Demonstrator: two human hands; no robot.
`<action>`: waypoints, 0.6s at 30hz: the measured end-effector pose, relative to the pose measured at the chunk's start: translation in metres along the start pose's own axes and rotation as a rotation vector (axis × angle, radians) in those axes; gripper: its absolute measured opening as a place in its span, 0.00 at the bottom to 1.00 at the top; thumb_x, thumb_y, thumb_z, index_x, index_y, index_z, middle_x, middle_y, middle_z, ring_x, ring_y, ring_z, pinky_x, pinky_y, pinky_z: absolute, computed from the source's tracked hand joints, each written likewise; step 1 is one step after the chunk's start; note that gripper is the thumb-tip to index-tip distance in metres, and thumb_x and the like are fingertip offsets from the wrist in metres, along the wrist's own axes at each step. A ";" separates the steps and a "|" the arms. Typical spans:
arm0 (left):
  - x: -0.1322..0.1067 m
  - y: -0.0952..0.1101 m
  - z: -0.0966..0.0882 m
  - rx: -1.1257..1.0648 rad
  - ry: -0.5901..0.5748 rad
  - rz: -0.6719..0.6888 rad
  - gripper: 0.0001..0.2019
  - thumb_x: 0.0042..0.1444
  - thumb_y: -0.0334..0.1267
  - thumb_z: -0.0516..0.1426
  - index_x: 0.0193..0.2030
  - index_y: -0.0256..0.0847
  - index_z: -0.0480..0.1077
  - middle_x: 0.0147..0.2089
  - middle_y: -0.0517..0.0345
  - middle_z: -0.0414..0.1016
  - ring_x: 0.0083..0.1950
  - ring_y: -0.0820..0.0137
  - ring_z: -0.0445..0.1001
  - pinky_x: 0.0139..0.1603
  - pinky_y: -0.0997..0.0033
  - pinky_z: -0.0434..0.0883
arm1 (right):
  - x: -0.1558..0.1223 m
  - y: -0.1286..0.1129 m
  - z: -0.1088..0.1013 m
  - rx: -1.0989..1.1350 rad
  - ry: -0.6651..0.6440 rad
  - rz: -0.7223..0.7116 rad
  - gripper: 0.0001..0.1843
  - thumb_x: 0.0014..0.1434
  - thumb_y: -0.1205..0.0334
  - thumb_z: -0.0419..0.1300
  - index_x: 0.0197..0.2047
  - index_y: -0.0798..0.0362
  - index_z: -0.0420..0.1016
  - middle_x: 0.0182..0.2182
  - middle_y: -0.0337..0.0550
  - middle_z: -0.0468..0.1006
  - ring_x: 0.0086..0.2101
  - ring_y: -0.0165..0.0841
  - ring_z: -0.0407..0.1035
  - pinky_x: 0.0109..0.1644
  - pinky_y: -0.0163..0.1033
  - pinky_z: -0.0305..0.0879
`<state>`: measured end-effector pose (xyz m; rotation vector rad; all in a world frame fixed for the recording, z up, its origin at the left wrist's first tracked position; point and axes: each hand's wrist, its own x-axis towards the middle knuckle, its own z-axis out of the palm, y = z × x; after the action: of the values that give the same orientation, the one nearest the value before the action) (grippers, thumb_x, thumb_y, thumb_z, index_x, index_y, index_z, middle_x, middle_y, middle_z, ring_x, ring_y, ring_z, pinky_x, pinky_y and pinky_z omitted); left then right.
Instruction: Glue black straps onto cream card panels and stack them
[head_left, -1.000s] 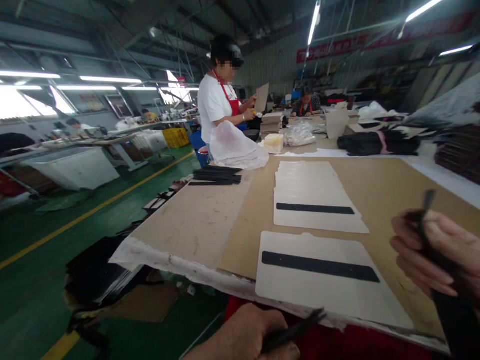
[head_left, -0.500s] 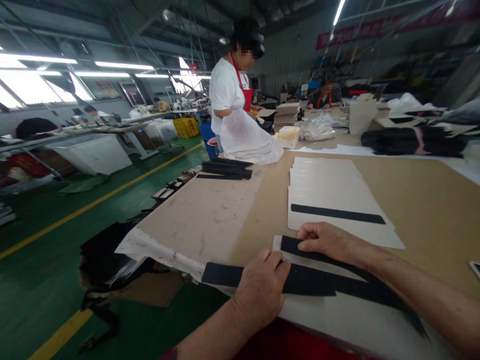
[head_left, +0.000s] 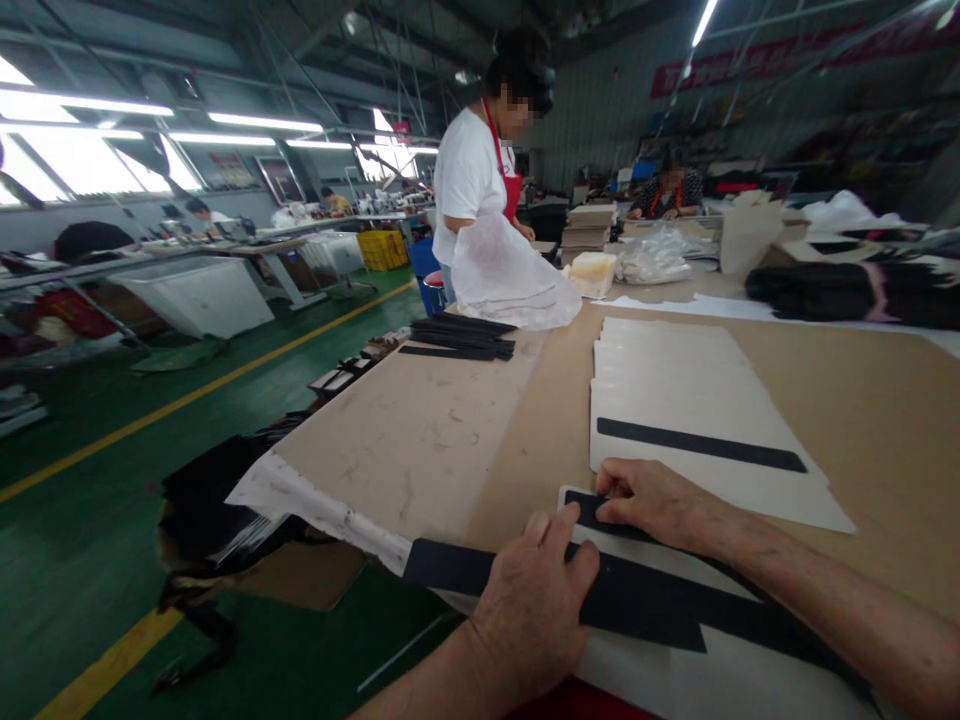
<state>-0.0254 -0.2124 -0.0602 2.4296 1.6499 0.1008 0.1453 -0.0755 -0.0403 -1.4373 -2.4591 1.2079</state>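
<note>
My right hand [head_left: 656,503] pinches the left end of a black strip [head_left: 582,503], which lies along the edge of a white board [head_left: 637,549] in front of me. The rest of that strip runs under my right forearm. My left hand [head_left: 534,595] rests with bent fingers on another long black strip [head_left: 450,567] lying across the board and past the table edge. Its fingertips reach the pinched strip's near edge. Beyond my hands, overlapping white boards [head_left: 675,370] are fanned out, the nearest bearing a black strip [head_left: 697,444].
A pile of black strips [head_left: 461,338] lies at the table's far left corner. White plastic sheeting [head_left: 510,275] hangs beside a co-worker in a red apron [head_left: 480,170]. A black bundle [head_left: 817,290] sits at the back right. Below the left edge is a box of dark pieces [head_left: 217,500].
My left index finger has moved up to the edge of the strip under my right hand. The right hand keeps its pinch. The view has shifted slightly.
</note>
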 end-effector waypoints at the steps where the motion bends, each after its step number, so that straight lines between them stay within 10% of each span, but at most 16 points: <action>1: 0.001 0.000 0.000 -0.006 -0.012 0.002 0.28 0.56 0.43 0.59 0.62 0.39 0.64 0.74 0.41 0.50 0.64 0.48 0.59 0.59 0.49 0.69 | 0.001 0.000 0.001 -0.008 0.000 0.002 0.05 0.50 0.63 0.63 0.33 0.50 0.72 0.24 0.34 0.74 0.27 0.31 0.66 0.29 0.36 0.56; 11: 0.005 0.001 -0.006 -0.042 -0.066 -0.039 0.27 0.57 0.46 0.59 0.62 0.39 0.65 0.75 0.41 0.51 0.65 0.48 0.58 0.63 0.48 0.67 | 0.005 0.002 0.004 0.055 0.008 -0.003 0.07 0.49 0.64 0.64 0.32 0.50 0.70 0.23 0.33 0.73 0.26 0.30 0.66 0.29 0.35 0.57; 18: 0.007 -0.002 -0.003 -0.052 -0.107 -0.087 0.29 0.54 0.38 0.58 0.64 0.43 0.64 0.75 0.45 0.50 0.65 0.50 0.59 0.63 0.48 0.66 | -0.063 0.050 -0.049 0.266 -0.065 0.038 0.14 0.47 0.60 0.66 0.40 0.46 0.77 0.28 0.35 0.76 0.29 0.33 0.68 0.31 0.35 0.61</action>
<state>-0.0248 -0.2049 -0.0582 2.2803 1.6809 0.0007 0.2364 -0.0802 -0.0177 -1.3974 -2.2119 1.5431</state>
